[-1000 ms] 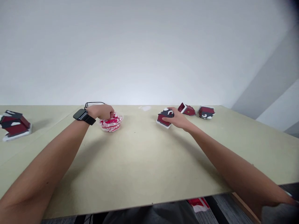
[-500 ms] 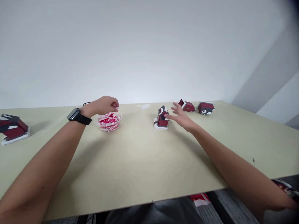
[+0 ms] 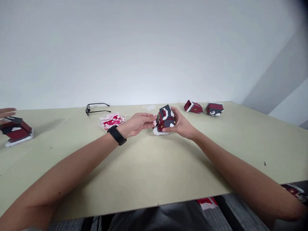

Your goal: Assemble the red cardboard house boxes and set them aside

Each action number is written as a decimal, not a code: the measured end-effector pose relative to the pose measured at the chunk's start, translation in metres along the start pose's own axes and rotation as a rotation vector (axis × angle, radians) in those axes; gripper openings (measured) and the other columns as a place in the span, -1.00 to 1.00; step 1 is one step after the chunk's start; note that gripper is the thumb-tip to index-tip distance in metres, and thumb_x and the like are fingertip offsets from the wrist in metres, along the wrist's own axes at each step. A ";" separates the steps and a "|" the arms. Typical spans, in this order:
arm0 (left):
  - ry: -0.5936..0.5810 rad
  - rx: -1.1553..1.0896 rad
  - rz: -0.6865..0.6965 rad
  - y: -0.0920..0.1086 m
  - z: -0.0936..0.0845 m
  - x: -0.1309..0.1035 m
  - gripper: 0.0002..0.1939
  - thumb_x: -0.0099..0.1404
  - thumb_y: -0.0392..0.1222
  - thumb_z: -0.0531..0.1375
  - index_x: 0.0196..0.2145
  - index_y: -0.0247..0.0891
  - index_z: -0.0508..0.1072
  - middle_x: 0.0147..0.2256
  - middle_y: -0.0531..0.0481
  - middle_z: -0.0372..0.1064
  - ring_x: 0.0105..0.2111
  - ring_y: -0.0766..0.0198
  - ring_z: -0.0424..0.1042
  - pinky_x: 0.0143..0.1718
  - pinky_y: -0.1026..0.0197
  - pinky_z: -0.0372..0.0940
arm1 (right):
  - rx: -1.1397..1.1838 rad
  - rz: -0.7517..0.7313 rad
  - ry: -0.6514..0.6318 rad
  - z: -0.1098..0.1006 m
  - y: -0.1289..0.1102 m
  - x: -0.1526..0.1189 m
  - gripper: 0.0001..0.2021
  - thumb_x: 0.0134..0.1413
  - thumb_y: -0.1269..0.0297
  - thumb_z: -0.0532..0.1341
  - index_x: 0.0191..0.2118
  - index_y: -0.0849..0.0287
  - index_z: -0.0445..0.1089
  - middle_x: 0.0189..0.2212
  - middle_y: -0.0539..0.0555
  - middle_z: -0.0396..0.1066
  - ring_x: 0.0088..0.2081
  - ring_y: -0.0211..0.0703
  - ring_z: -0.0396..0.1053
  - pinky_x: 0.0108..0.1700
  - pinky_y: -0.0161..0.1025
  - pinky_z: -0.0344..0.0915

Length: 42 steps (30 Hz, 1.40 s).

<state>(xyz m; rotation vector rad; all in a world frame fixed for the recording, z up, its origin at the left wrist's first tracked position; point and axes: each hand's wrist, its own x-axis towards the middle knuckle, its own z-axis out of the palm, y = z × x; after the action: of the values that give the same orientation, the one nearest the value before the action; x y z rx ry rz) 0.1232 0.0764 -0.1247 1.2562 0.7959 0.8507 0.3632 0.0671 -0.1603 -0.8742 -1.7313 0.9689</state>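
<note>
A small dark red house with a grey, snow-patched roof (image 3: 165,118) stands slightly tilted near the middle of the table. My right hand (image 3: 181,124) grips it from the right, thumb at the front and fingers behind. My left hand (image 3: 141,123) reaches in from the left, its fingertips pinching a small red-and-white striped piece (image 3: 154,122) against the house's side. Behind my left wrist, which wears a black watch, sits a clear bowl of red-and-white pieces (image 3: 112,120).
Black glasses (image 3: 98,108) lie near the wall. Two more red houses (image 3: 195,107) (image 3: 215,109) lie on their sides at the back right. At the far left, another person's hand (image 3: 6,114) is over a red house (image 3: 20,132). The table's front edge runs below my arms.
My left hand has moved right from the bowl to the house. My right hand has closed on the house, now turned and tilted. Another person's hand has appeared at the far left.
</note>
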 end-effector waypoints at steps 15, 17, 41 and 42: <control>0.109 -0.066 -0.042 -0.005 0.011 -0.001 -0.93 0.24 -0.35 0.41 -0.37 -0.40 0.60 -0.28 -0.10 0.50 -0.29 0.33 0.46 0.11 0.10 0.41 | -0.105 -0.128 -0.010 0.016 -0.003 -0.006 0.01 -0.21 0.12 0.65 0.32 -0.10 0.10 0.24 0.16 0.33 0.23 0.21 0.37 0.18 0.11 0.44; 0.106 -0.038 -0.042 -0.005 0.011 -0.002 -0.90 0.22 -0.34 0.43 -0.39 -0.40 0.59 -0.29 -0.10 0.49 -0.30 0.33 0.45 0.11 0.10 0.41 | -0.118 -0.131 -0.006 0.015 0.000 -0.005 0.01 -0.22 0.12 0.65 0.31 -0.10 0.11 0.22 0.15 0.34 0.22 0.21 0.37 0.20 0.13 0.43; 0.118 0.043 0.063 -0.002 0.017 -0.008 -0.88 0.20 -0.39 0.39 -0.43 -0.38 0.51 -0.35 -0.03 0.44 -0.38 0.37 0.45 -0.09 0.16 0.44 | 0.046 -0.141 -0.046 0.014 -0.002 -0.004 -0.01 -0.22 0.12 0.67 0.30 -0.10 0.15 0.22 0.16 0.32 0.25 0.22 0.35 0.23 0.13 0.42; 0.117 0.041 0.058 -0.001 0.018 -0.009 -0.87 0.20 -0.39 0.39 -0.43 -0.38 0.51 -0.36 -0.02 0.44 -0.38 0.38 0.45 -0.09 0.16 0.44 | 0.043 -0.150 -0.045 0.014 -0.001 -0.004 -0.01 -0.22 0.11 0.67 0.30 -0.10 0.16 0.21 0.16 0.32 0.25 0.22 0.35 0.23 0.13 0.41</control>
<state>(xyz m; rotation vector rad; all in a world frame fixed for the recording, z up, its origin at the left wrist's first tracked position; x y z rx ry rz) 0.1346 0.0605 -0.1226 1.2797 0.8766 0.9660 0.3509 0.0599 -0.1641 -0.6890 -1.7808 0.9277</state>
